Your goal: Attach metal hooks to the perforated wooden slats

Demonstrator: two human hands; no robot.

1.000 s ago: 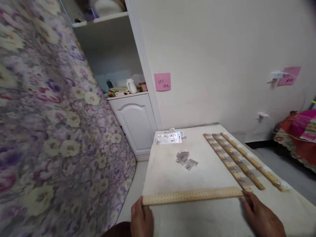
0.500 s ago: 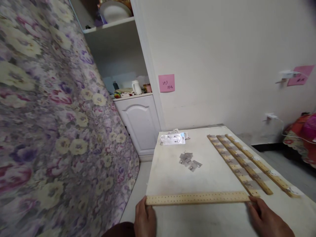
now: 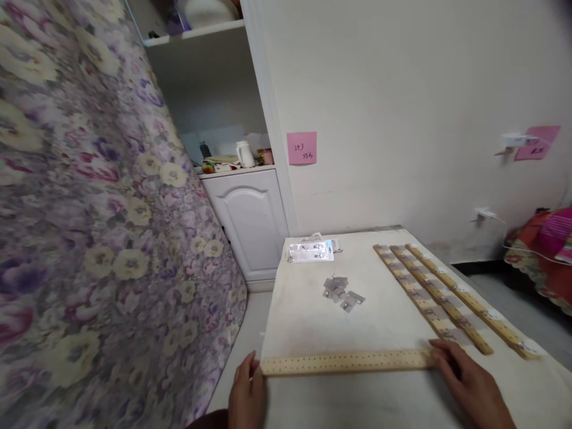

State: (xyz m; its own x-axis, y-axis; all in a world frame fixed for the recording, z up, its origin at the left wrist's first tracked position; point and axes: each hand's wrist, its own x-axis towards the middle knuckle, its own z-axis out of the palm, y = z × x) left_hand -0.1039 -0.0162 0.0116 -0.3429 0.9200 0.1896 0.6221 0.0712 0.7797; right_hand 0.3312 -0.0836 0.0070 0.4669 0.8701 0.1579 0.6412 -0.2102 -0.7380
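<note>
A long pale wooden strip with rows of small holes point(image 3: 346, 362) lies crosswise near the front of the white table. My left hand point(image 3: 248, 390) is at its left end, with the fingertips and thumb closed against the end. At the other end, my right hand point(image 3: 467, 378) grips the strip between thumb and fingers and covers its tip. Beyond the strip sits a loose pile of small grey square pieces with metal parts point(image 3: 342, 292). Three similar wooden strips carrying clear squares and small metal items point(image 3: 431, 298) lie side by side on the right.
Clear plastic packaging point(image 3: 310, 251) lies at the table's far left corner. A floral curtain point(image 3: 111, 238) hangs close on the left, beside a white cabinet point(image 3: 245, 223). The wall point(image 3: 379, 119) stands behind the table point(image 3: 304, 322). Red fabric point(image 3: 534, 256) is at the far right.
My right hand has shifted left, over the strip's right end. My left hand has moved slightly left and down. The view has shifted slightly; the pile and other strips stay put.
</note>
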